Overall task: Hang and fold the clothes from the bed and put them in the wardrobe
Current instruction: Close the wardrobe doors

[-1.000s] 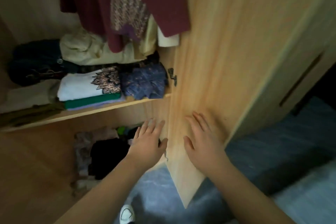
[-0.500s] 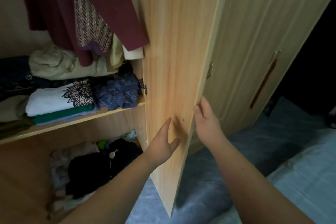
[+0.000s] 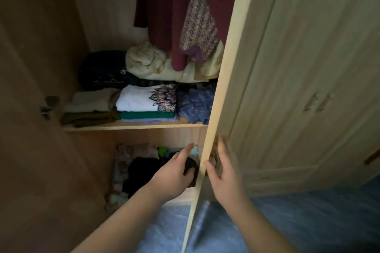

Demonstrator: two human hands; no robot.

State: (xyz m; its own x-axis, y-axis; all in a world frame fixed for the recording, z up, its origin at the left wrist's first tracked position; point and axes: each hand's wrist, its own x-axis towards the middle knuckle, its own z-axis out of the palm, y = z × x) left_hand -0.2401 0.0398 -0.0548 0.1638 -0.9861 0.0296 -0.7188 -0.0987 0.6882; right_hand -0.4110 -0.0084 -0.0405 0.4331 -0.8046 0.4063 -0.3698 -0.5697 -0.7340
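Wardrobe (image 3: 107,6) is standing open, right door (image 3: 287,68) seen almost edge-on. A maroon garment (image 3: 162,6) hangs up top, and folded clothes sit along the shelf (image 3: 133,126), with a white printed tee (image 3: 139,100) by its front edge. Right hand (image 3: 224,172) lies flat on the door's outer face, thumb at the edge, not grasping anything. Left hand (image 3: 174,172) is relaxed and empty just inside that edge.
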